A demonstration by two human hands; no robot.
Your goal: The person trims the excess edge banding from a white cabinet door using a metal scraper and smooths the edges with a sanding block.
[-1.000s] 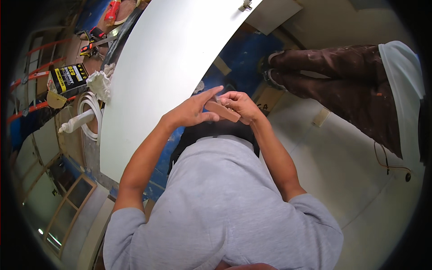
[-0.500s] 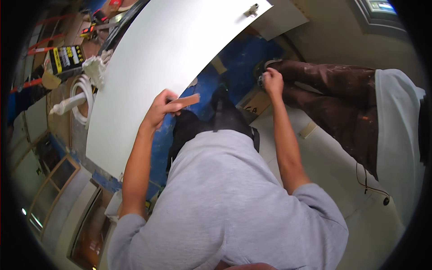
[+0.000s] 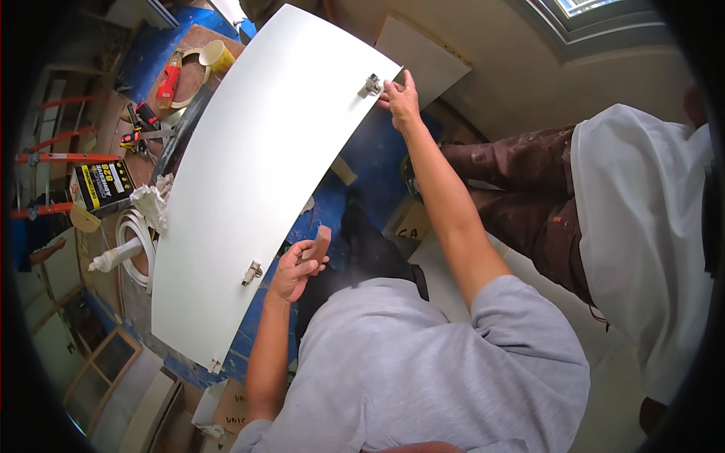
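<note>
A long white cabinet door [image 3: 264,143] lies in front of me, metal hinges set along its near edge. My right hand [image 3: 402,103] reaches to the door's far right corner. Its fingers are spread and touch the edge beside the far hinge [image 3: 371,86]. Below the door's near edge, my left hand [image 3: 293,273] is closed around a small reddish-brown block [image 3: 321,243], pinched between thumb and fingers. Another hinge [image 3: 252,272] sits just left of that hand. The door's underside is hidden.
Left of the door, a worktable holds a red bottle [image 3: 170,79], a yellow cup [image 3: 217,56], a black-and-yellow adhesive tin [image 3: 102,183] and a coil of white edging [image 3: 136,245]. A person in brown trousers [image 3: 521,174] stands close at right. Blue sheeting [image 3: 317,208] covers the floor.
My right hand has moved up and left to the door's far corner. My left hand, still with the block, has come lower and tilted it upright. My view has shifted, showing more hinges.
</note>
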